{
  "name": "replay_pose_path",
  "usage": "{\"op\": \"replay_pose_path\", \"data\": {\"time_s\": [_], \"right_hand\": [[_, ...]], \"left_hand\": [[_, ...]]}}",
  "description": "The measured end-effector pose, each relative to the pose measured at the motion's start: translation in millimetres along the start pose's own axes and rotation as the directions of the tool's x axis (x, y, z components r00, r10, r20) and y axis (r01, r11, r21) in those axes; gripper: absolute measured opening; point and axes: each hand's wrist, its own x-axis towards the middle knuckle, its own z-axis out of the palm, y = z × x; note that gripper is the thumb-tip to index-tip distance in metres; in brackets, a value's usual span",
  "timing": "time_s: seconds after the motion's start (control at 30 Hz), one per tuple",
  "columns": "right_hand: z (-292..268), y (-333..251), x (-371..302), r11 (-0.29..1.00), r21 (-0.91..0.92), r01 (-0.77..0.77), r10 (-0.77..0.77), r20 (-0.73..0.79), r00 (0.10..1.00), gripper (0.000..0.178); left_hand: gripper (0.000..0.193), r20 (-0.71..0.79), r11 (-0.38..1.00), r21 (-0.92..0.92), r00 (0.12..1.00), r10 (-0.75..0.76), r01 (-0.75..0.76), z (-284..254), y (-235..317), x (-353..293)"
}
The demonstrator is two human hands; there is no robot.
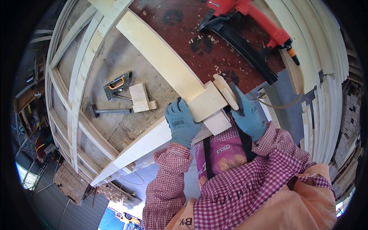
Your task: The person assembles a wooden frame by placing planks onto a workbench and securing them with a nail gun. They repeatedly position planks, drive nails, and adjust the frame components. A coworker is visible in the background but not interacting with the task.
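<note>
My left hand [179, 122], in a blue-grey glove, grips the left side of a pale square wooden block [207, 102]. The block sits at the near end of a long curved wooden board [157, 51]. Another small wood piece [217, 122] sticks out below the block, toward my body. My right hand [249, 115], gloved alike, is closed on a stack of thin rounded wooden pieces [225, 91] standing on edge against the block's right side. Part of the right fingers is hidden behind these pieces.
A red and black nail gun [245, 30] with a hose lies at the upper right on a dark red panel [168, 15]. A staple gun [117, 85], a hammer [111, 110] and wood blocks [140, 97] lie to the left. Curved wooden strips [74, 96] rise beyond them.
</note>
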Motion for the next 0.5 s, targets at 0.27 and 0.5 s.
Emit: {"op": "replay_pose_path", "data": {"time_s": [0.27,0.5], "right_hand": [[0,-22,8,0.967,-0.251,-0.044,0.051,0.022,0.998,0.066],[10,-17,9,0.945,-0.322,-0.061,0.051,-0.041,0.998,0.065]], "left_hand": [[0.079,-0.017,0.998,-0.064,1.0,0.012,-0.013,-5,2,2],[0.078,-0.009,0.994,-0.101,1.0,0.028,-0.029,-9,2,4]]}}
